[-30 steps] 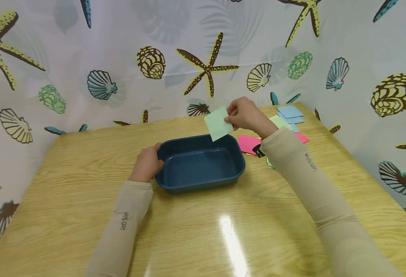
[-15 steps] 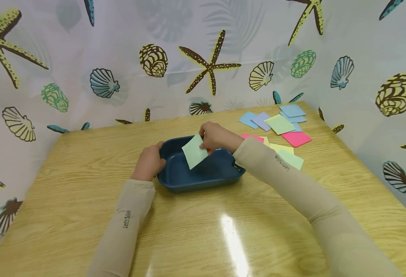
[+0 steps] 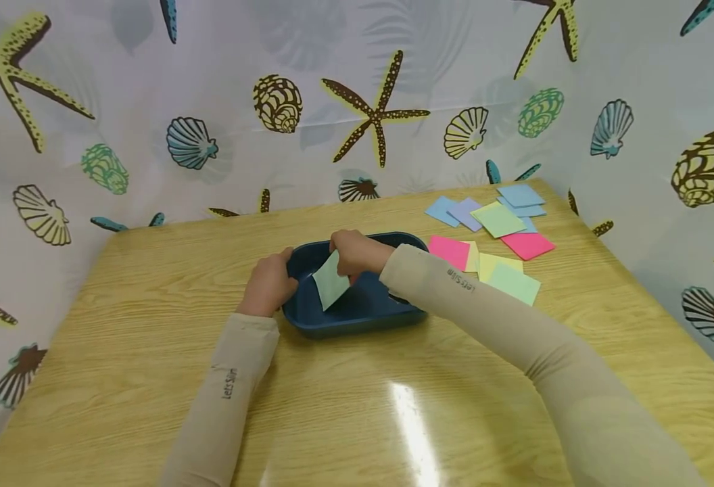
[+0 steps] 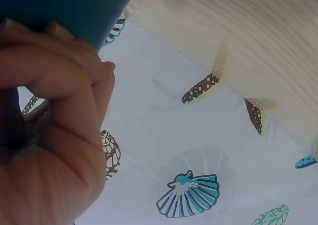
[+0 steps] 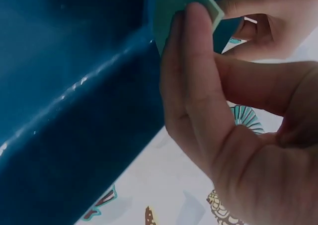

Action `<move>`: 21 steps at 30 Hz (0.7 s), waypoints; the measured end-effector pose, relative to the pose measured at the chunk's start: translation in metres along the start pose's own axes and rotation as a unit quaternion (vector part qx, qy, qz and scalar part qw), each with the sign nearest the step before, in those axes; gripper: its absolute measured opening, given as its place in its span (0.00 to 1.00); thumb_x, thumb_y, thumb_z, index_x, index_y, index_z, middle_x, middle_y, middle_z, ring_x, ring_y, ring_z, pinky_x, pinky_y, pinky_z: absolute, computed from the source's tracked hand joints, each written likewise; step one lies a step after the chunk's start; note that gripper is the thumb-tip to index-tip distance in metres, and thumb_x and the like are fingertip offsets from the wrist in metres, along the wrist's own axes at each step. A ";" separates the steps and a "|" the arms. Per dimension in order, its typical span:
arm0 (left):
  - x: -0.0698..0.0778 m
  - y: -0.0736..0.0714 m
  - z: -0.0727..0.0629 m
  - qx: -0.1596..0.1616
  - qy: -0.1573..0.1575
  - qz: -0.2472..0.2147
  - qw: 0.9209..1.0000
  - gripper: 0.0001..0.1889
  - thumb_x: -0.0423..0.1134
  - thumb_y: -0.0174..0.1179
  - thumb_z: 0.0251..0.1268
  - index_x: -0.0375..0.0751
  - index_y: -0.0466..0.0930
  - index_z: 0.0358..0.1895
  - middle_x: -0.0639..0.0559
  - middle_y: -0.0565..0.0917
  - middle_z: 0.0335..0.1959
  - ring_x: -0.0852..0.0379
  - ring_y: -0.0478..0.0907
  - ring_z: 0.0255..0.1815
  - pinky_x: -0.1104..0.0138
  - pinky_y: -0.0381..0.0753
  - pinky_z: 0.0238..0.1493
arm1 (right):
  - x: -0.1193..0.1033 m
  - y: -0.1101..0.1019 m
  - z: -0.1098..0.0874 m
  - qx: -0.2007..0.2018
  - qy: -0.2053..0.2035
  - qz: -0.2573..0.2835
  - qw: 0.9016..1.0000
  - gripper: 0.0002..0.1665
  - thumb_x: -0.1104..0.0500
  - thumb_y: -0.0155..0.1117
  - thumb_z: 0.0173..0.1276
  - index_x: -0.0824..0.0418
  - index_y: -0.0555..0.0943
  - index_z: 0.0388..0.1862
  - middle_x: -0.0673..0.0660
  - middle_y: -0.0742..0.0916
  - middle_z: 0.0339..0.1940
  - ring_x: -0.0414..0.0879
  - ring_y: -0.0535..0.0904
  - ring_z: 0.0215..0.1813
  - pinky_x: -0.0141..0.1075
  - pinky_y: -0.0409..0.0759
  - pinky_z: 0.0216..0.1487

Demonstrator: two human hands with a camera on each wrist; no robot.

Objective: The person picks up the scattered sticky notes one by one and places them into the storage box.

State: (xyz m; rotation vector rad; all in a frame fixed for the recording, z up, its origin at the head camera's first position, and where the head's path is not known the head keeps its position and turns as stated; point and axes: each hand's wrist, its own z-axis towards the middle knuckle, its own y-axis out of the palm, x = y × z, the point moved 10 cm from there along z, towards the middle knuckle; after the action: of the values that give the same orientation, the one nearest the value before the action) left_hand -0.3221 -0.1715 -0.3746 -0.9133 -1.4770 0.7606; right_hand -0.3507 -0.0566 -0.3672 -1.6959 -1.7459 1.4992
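A dark blue rectangular bin (image 3: 363,326) stands on the wooden table. My left hand (image 3: 267,285) grips its left end, fingers curled over the rim, as the left wrist view also shows with the hand (image 4: 59,106) against the bin wall (image 4: 69,6). Inside the bin, my right hand (image 3: 358,253) pinches a light green sticky note pad (image 3: 331,284) between thumb and fingers. The pad hangs tilted, its lower corner close over the bin floor. From the right wrist, the pad (image 5: 174,1) shows a visible thick edge, held at the fingertips near the bin's end.
Right of the bin lie several sticky note pads: pink (image 3: 450,251), yellow (image 3: 495,264), light green (image 3: 515,284), another pink (image 3: 527,245), purple (image 3: 465,214) and blue (image 3: 520,196). A shell-patterned cloth (image 3: 223,61) hangs behind the table (image 3: 168,304) and along its sides.
My right hand has carried the light green sticky note pad left and down, from above the bin's back right rim into its left part. The left hand keeps its grip.
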 end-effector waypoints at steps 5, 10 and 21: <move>0.000 0.001 0.003 -0.010 -0.004 -0.005 1.000 0.35 0.24 0.53 0.57 0.32 0.59 0.72 0.30 0.71 0.63 0.41 0.79 0.44 0.60 0.78 0.37 | 0.000 0.007 0.010 -0.011 0.029 -0.002 1.000 0.30 0.68 0.60 0.65 0.67 0.66 0.66 0.67 0.73 0.63 0.52 0.84 0.42 0.37 0.81 0.42; -0.001 -0.001 0.004 -0.009 -0.002 -0.004 1.000 0.35 0.24 0.53 0.56 0.32 0.59 0.72 0.30 0.72 0.62 0.43 0.79 0.40 0.62 0.78 0.34 | 0.001 0.017 0.018 -0.028 0.054 -0.011 0.998 0.24 0.67 0.60 0.66 0.69 0.70 0.61 0.66 0.79 0.53 0.50 0.85 0.29 0.34 0.82 0.33; -0.004 -0.001 0.006 -0.015 -0.016 -0.005 1.000 0.36 0.24 0.54 0.59 0.34 0.58 0.73 0.31 0.71 0.64 0.43 0.76 0.47 0.57 0.78 0.45 | -0.001 0.032 0.029 -0.052 0.073 -0.013 0.996 0.19 0.69 0.62 0.65 0.69 0.73 0.55 0.66 0.80 0.51 0.52 0.85 0.25 0.33 0.81 0.25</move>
State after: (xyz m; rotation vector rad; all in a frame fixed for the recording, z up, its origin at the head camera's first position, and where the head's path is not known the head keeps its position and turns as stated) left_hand -0.3280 -0.1752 -0.3759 -0.9183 -1.5236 0.7507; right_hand -0.3548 -0.0779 -0.4046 -1.7771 -1.7886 1.2586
